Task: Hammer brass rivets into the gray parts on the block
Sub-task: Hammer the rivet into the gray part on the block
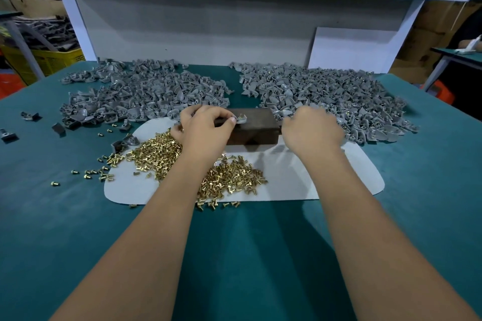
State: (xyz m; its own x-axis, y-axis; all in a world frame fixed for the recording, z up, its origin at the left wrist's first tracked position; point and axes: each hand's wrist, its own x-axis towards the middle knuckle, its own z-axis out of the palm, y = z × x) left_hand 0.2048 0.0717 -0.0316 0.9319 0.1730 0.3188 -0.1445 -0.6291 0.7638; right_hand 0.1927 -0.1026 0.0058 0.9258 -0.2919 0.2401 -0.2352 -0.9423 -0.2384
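Gray part [241, 118] on block [257, 125] edge, left hand [206, 128] pinching.

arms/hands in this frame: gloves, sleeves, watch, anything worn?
Nothing worn that shows. Left hand and right hand are bare, no gloves. Both forearms are bare right down to the bottom edge of the frame: no sleeves, watch, bands or rings visible. The right hand is motion-blurred, so small details on its fingers can't be ruled out.

Small-parts assembly workshop: a green-covered workbench [78, 216] carries bulk heaps of gray parts [146, 91] behind a dark block [254, 126], with loose brass rivets [229, 177] in front of it.
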